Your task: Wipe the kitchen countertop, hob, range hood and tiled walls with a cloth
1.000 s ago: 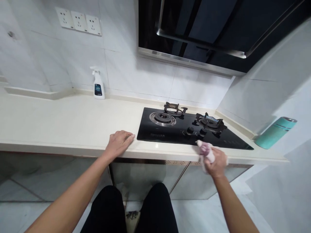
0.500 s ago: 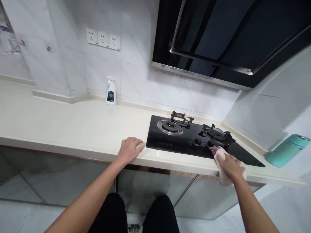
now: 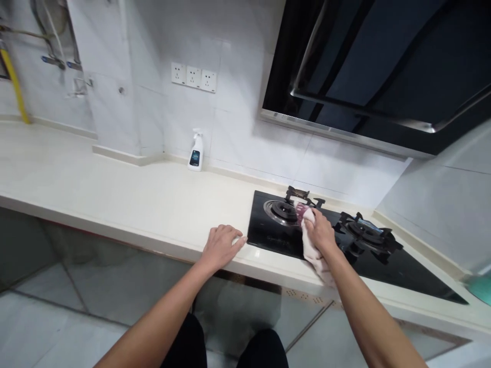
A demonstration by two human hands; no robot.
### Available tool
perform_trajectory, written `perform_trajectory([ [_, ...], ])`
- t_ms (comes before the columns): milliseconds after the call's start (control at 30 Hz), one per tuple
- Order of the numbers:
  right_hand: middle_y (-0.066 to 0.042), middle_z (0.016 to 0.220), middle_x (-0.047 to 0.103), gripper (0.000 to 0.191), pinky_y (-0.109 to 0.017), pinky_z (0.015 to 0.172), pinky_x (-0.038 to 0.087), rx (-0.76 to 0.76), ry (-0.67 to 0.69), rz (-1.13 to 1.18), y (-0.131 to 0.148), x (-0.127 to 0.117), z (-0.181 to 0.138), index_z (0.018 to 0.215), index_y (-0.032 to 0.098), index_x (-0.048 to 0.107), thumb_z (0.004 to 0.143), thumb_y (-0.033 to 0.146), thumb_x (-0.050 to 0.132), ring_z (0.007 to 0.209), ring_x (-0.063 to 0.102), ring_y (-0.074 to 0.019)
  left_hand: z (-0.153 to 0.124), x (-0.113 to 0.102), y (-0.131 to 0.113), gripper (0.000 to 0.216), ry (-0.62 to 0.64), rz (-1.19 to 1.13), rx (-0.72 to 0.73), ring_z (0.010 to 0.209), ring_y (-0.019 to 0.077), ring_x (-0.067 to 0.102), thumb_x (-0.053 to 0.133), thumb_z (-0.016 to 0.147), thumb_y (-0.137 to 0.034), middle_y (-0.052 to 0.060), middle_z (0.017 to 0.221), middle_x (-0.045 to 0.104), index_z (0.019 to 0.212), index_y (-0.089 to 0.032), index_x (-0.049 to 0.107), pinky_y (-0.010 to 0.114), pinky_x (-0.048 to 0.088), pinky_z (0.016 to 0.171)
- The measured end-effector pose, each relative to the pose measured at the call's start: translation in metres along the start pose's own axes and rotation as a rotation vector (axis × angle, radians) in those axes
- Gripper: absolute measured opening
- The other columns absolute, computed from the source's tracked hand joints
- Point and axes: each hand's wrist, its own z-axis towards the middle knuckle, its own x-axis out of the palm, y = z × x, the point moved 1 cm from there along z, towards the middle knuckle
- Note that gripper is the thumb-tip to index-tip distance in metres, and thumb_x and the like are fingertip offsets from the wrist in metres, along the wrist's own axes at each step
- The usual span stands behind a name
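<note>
My right hand (image 3: 321, 231) grips a white cloth (image 3: 312, 250) with a purple patterned part, which touches the black glass gas stove (image 3: 268, 235) beside its left burner (image 3: 283, 211). The cloth's lower end hangs over the counter's front edge. My left hand (image 3: 222, 247) rests on the counter just left of the stove's near corner, fingers lying flat with the thumb apart, holding nothing. A pan support (image 3: 298, 194) sits pushed back behind the left burner. At the right burner (image 3: 366, 232), another pan support stands in place.
A white spray bottle (image 3: 195, 152) stands against the wall below three sockets (image 3: 194, 77). The dark range hood (image 3: 364, 71) overhangs the stove. A teal container (image 3: 481, 286) is cut off at the right edge. A yellow hose (image 3: 15, 82) hangs at far left.
My right hand has carried the cloth left across the stove, from its front right to the left burner. My left hand keeps its place by the stove's corner. The view has swung left.
</note>
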Motion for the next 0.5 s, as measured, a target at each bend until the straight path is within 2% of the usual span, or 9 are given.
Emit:
perform_trajectory([
  [100, -0.018, 0.141, 0.057, 0.051, -0.048, 0.109, 0.040, 0.062, 0.145, -0.099, -0.001, 0.012, 0.014, 0.148, 0.018, 0.050, 0.104, 0.043, 0.042, 0.131, 0.054, -0.0341, -0.002, 0.001, 0.000, 0.035, -0.016, -0.020, -0.009, 0.119, 0.0281, 0.061, 0.048, 0.102, -0.048, 0.006, 0.120, 0.074, 0.107, -0.026, 0.074, 0.047, 0.039, 0.105],
  [167, -0.020, 0.141, 0.056, 0.049, -0.055, 0.109, 0.039, 0.060, 0.166, -0.119, 0.005, 0.021, 0.006, 0.141, 0.015, 0.055, 0.105, 0.045, 0.041, 0.132, 0.051, -0.0377, -0.003, 0.001, -0.001, 0.035, -0.023, -0.043, -0.017, 0.119, 0.0276, 0.060, 0.048, 0.102, -0.049, 0.006, 0.121, 0.073, 0.111, -0.026, 0.073, 0.047, 0.039, 0.106],
  [233, -0.021, 0.145, 0.052, 0.050, -0.059, 0.109, 0.038, 0.038, 0.171, -0.136, 0.019, 0.029, -0.007, 0.142, 0.015, 0.053, 0.107, 0.047, 0.038, 0.135, 0.048, -0.0395, -0.003, 0.002, -0.002, 0.038, -0.033, -0.066, -0.014, 0.120, 0.0270, 0.060, 0.047, 0.103, -0.051, 0.007, 0.125, 0.071, 0.120, -0.027, 0.070, 0.046, 0.038, 0.108],
  [367, -0.017, 0.151, 0.048, 0.050, -0.059, 0.109, 0.038, -0.085, 0.217, -0.124, 0.068, 0.038, -0.019, 0.146, 0.020, 0.050, 0.108, 0.050, 0.036, 0.136, 0.045, -0.0383, -0.001, 0.004, -0.004, 0.043, -0.077, -0.073, -0.015, 0.128, 0.0277, 0.056, 0.045, 0.105, -0.053, 0.010, 0.134, 0.066, 0.134, -0.027, 0.063, 0.048, 0.037, 0.112],
  [500, -0.020, 0.150, 0.048, 0.051, -0.061, 0.108, 0.037, -0.180, 0.245, -0.068, 0.131, 0.041, -0.020, 0.148, 0.017, 0.049, 0.109, 0.047, 0.035, 0.134, 0.045, -0.0398, 0.000, 0.008, 0.001, 0.045, -0.147, -0.042, -0.067, 0.139, 0.0285, 0.048, 0.046, 0.105, -0.054, 0.012, 0.144, 0.058, 0.140, -0.030, 0.059, 0.050, 0.036, 0.116],
])
